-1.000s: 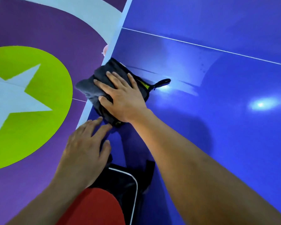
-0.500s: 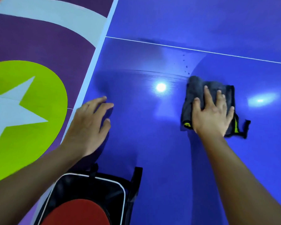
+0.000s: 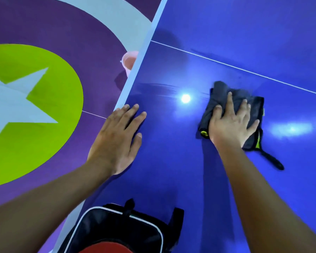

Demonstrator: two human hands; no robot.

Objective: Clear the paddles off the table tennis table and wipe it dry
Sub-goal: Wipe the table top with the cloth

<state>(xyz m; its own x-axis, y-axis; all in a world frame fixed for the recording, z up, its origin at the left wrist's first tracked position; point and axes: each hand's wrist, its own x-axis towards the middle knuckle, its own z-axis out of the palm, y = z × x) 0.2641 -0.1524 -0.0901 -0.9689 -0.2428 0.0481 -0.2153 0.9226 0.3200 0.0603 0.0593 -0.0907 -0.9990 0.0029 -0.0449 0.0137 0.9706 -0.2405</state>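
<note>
Head view: the blue table tennis table (image 3: 226,42) fills the frame from 12 through 5 o'clock, with its pale side edge running diagonally from the top down to about 7 o'clock. A thin white line (image 3: 244,69) crosses the surface toward 2 o'clock. At 3 o'clock the right hand (image 3: 232,123) lies palm down on a folded dark grey cloth (image 3: 254,105) with yellow-green trim, its fingers straight and spread, pressing it flat to the tabletop. The cloth's black loop strap (image 3: 274,160) trails off toward 4 o'clock. Near the centre the left hand (image 3: 115,139) rests flat on the table just inside the edge, fingers relaxed and holding nothing. At 6 o'clock sits a black paddle case (image 3: 117,227) with white piping, open, with a red paddle (image 3: 104,248) inside it. A bright light glare shows between the hands. Off the table lies the purple floor (image 3: 62,24), where a pink bucket (image 3: 128,61) stands at 11 o'clock, partly hidden by the table edge, and a green circle (image 3: 44,134) holds a pale star (image 3: 11,106) at 9 o'clock.
</note>
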